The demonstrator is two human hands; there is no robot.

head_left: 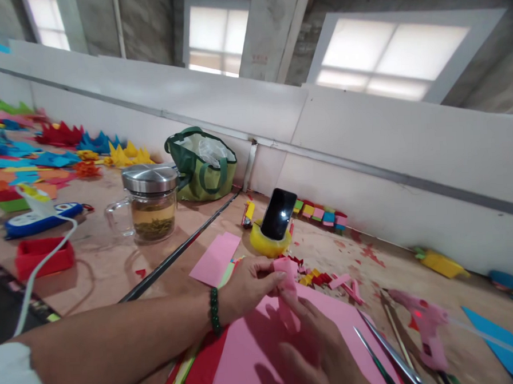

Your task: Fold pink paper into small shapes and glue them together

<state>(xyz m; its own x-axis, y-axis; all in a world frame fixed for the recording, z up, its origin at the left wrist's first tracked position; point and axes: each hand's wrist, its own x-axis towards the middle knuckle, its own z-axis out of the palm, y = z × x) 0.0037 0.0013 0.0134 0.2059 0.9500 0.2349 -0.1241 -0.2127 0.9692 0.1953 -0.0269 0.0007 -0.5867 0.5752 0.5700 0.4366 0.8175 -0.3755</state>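
My left hand (248,287), with a dark green bead bracelet (214,310) at its wrist, pinches a folded strip of pink paper (286,272) between thumb and fingers. My right hand (316,346) is at the lower part of the same strip, its fingers against the paper. Some of its fingers are blurred. Both hands are above a stack of large pink paper sheets (243,359), with red and other coloured sheets showing at its left edge. Small red, yellow and pink paper pieces (319,277) lie just beyond the stack.
Scissors (387,351) and a pink glue gun (424,321) lie on the right. A phone (279,214) leans in a yellow tape roll (270,244) ahead. Leftward stand a glass tea mug (153,206), a green bag (208,174), a power strip (47,217) and a red paper box (42,257).
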